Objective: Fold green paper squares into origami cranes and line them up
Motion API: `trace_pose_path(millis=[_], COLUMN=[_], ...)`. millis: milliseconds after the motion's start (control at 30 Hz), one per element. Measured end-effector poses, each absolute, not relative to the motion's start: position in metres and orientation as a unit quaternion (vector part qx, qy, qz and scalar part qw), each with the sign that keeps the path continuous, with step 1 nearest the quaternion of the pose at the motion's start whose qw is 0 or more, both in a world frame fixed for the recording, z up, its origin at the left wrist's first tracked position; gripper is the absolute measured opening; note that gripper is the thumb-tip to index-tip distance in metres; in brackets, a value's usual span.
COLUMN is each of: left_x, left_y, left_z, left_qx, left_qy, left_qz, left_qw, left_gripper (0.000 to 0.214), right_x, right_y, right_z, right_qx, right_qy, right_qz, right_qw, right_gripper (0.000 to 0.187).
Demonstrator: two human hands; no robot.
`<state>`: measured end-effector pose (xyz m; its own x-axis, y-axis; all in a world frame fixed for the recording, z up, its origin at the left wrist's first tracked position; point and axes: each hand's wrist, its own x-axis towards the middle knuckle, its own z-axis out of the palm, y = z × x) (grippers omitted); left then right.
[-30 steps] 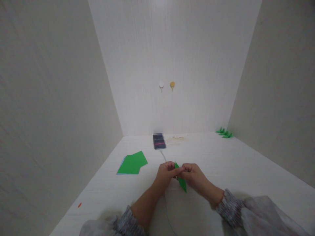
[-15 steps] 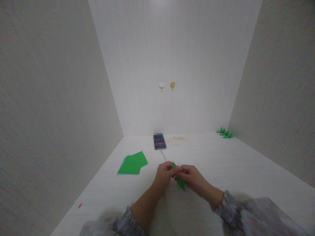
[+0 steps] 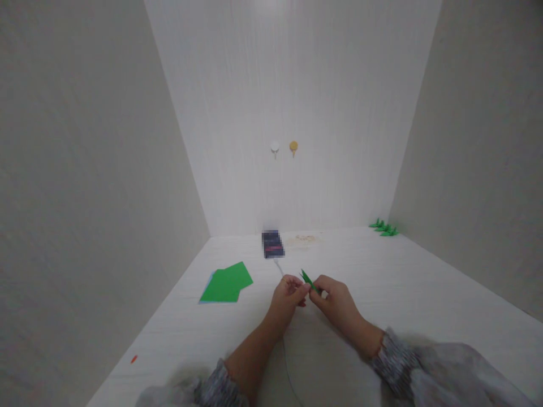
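Note:
A small folded piece of green paper is held up between my two hands over the table, its pointed end facing up and to the left. My right hand pinches it between thumb and fingers from the right. From the other side my left hand is closed, its thumb tip against the paper's lower left edge; its curled fingers partly hide what they touch. Left of my hands lie green paper sheets, overlapping at angles, with a light blue edge showing beneath.
Several folded green paper pieces sit in a row by the right wall. A blurred phone stands at the back, its white cable running toward me under my left arm. A small orange scrap lies front left. Two hooks hang on the back wall.
The folded green paper has turned and shifted up; its lower point no longer shows below my hands. My right hand has tilted upward around it. The view has shifted slightly.

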<state>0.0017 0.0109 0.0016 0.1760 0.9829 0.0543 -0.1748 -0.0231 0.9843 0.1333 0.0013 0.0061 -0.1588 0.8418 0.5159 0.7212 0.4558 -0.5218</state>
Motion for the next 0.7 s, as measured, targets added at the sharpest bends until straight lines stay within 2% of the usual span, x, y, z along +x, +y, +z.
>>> trace_pose_path(millis=[133, 267, 400, 533, 700], left_x=[0.002, 0.001, 0.0, -0.001, -0.004], left_y=[0.011, 0.013, 0.015, 0.014, 0.011], left_z=[-0.002, -0.005, -0.005, -0.003, 0.001], left_qx=[0.549, 0.568, 0.552, 0.506, 0.488], left_qy=[0.395, 0.407, 0.418, 0.395, 0.377], left_qz=[0.484, 0.47, 0.478, 0.494, 0.51], left_qw=[0.555, 0.539, 0.54, 0.586, 0.6], left_gripper=[0.026, 0.024, 0.027, 0.031, 0.034], right_x=[0.134, 0.131, 0.131, 0.128, 0.118], right_y=[0.0, 0.0, 0.001, 0.0, -0.004], right_z=[0.007, 0.006, 0.005, 0.003, -0.004], right_qx=[-0.521, -0.506, -0.472, -0.461, -0.46], right_qy=[-0.797, -0.82, -0.833, -0.827, -0.834], right_qz=[-0.076, -0.138, -0.19, -0.242, -0.209], right_qw=[0.296, 0.229, 0.217, 0.213, 0.221], right_gripper=[0.018, 0.018, 0.015, 0.024, 0.031])
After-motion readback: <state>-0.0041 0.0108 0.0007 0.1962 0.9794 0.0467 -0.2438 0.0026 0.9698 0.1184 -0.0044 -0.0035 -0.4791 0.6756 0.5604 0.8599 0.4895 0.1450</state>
